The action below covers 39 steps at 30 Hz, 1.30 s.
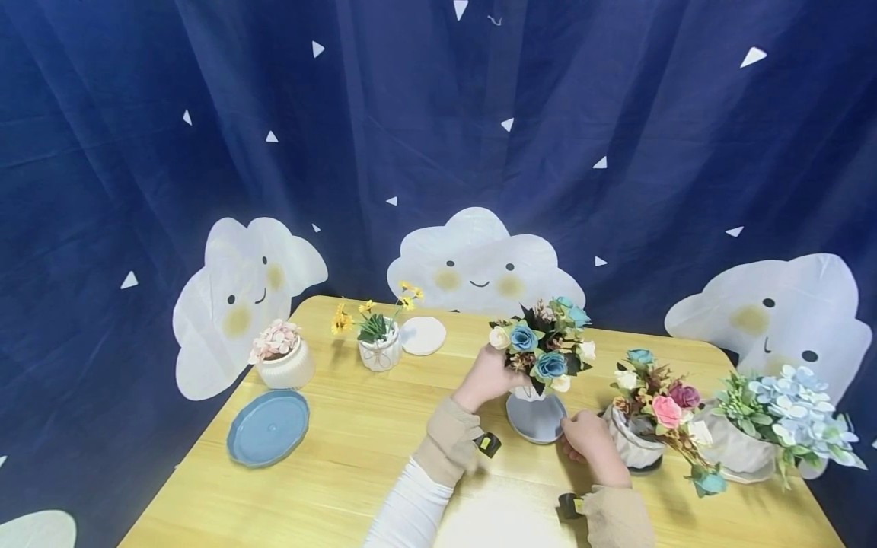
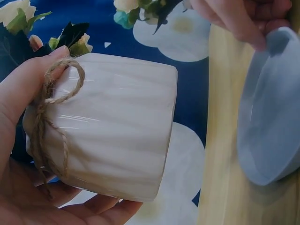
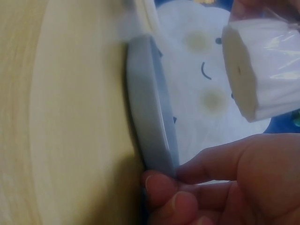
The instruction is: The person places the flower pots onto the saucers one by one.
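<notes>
A white ceramic pot (image 2: 117, 126) with a twine bow (image 2: 49, 101) is gripped round its side by my left hand (image 1: 490, 379). Blue and cream artificial flowers (image 1: 548, 346) fill it. Directly beneath, apart from the pot's base, a round grey-blue saucer (image 1: 537, 425) stands on the table. My right hand (image 1: 588, 438) pinches that saucer's rim between thumb and fingers, as the right wrist view shows. In the head view, the flowers and left hand hide most of the pot.
Right of my hands stand a pot of pink and purple roses (image 1: 637, 445) and a pale blue hydrangea pot (image 1: 733, 445). On the left are a pink-flowered pot (image 1: 288, 368), a yellow-flowered pot (image 1: 381, 352), a blue tray (image 1: 269, 428) and a white disc (image 1: 423, 336).
</notes>
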Available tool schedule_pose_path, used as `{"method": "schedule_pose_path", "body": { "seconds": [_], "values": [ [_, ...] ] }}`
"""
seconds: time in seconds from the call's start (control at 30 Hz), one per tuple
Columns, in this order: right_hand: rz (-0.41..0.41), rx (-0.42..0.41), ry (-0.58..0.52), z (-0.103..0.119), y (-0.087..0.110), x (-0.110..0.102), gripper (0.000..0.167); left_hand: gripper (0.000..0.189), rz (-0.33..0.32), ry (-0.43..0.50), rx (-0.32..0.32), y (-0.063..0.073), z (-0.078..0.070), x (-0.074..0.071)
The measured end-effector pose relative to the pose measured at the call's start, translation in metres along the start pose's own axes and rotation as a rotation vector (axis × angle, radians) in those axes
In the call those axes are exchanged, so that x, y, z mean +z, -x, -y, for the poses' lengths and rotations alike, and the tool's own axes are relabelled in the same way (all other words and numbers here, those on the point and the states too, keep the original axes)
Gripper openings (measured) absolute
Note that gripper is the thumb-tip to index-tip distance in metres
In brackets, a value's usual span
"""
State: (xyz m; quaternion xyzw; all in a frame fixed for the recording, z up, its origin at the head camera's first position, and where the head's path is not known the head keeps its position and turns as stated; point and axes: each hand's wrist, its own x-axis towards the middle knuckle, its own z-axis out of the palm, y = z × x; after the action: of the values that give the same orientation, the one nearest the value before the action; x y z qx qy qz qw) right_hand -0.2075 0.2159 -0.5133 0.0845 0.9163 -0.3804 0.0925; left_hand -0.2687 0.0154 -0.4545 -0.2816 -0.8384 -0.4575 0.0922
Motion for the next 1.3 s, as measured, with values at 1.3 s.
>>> {"method": "schedule_pose_path", "body": {
  "seconds": [1.3],
  "values": [
    [-0.027, 0.0, -0.049, 0.001, -0.001, 0.002, 0.033, 0.073, 0.078, 0.098, -0.065, 0.015, 0.009, 0.035]
  ]
}}
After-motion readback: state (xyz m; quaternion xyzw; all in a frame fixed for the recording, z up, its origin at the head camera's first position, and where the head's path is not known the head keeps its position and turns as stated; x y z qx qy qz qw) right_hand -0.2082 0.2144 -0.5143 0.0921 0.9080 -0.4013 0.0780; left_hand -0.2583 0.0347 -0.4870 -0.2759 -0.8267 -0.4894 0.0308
